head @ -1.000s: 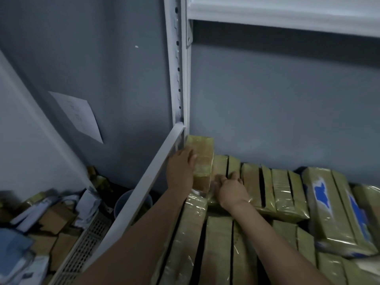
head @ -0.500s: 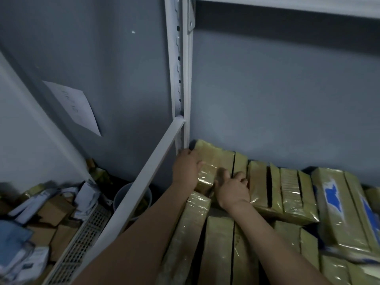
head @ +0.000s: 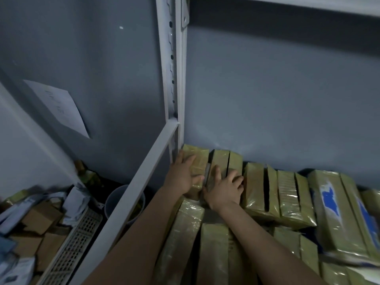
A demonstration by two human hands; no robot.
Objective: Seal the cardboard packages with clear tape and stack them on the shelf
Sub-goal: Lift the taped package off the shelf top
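Observation:
A tape-wrapped cardboard package (head: 197,161) lies flat in the back left corner of the shelf, against the white upright post (head: 174,79). My left hand (head: 183,175) presses on its top with spread, straight fingers. My right hand (head: 224,187) rests flat on the neighbouring package (head: 224,161) just to the right. More wrapped packages (head: 273,194) fill the row to the right. Others (head: 213,251) lie in front, under my forearms.
A larger wrapped parcel with blue print (head: 341,212) lies at the right. A white shelf rail (head: 131,202) runs diagonally at the left. Beyond it on the floor are a bucket (head: 115,200), a grated crate (head: 74,247) and loose cardboard (head: 37,223). A paper sheet (head: 59,105) hangs on the wall.
The package stood on end in the corner a second ago; it has been tipped down and now lies flat. Both hands followed it down and flattened onto the package tops.

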